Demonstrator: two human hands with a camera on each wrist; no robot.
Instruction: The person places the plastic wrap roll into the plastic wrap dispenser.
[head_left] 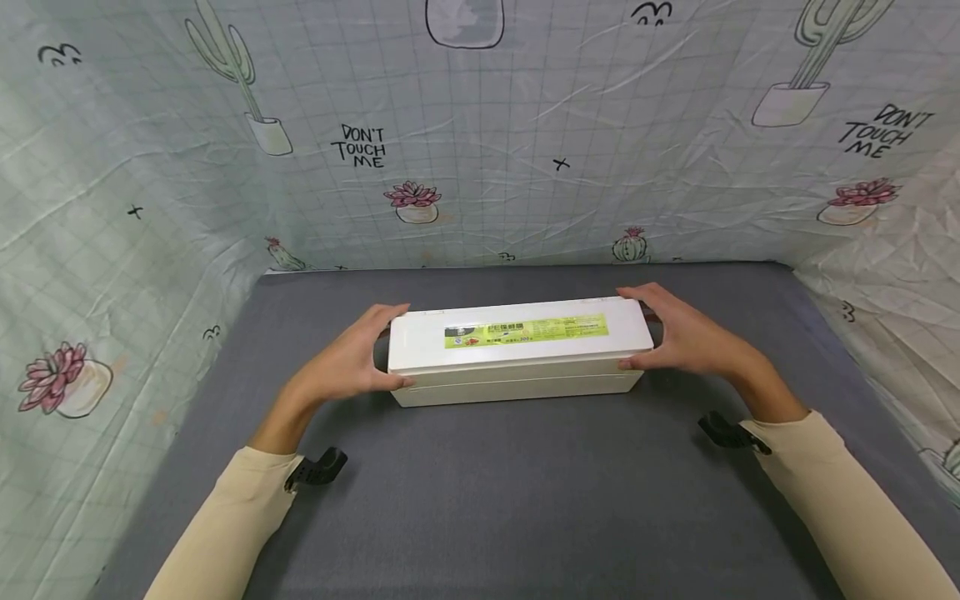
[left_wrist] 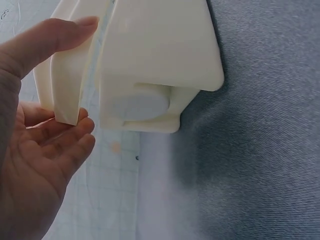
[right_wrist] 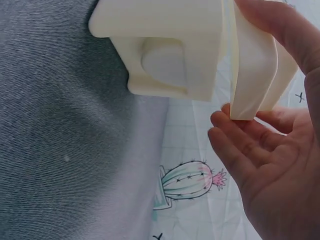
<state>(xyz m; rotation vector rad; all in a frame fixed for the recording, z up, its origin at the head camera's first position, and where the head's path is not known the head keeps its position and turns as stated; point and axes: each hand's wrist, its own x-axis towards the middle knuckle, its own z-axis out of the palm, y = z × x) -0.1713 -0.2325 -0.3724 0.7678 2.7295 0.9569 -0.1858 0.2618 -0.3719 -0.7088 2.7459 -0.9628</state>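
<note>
A long white cling film box with a yellow-green label on its lid lies across the middle of the table. My left hand grips the lid's left end, thumb on the near side and fingers on the far side. At the other end, my right hand holds the lid the same way. Both wrist views show a narrow gap between the lid and the base. A pale rounded piece shows in the recess at the base's end. The inside of the box is hidden.
The table has a dark grey cloth. Behind it and at the sides hangs a pale curtain printed with cacti and lettering. Black straps stick out at both sleeve cuffs, close above the table.
</note>
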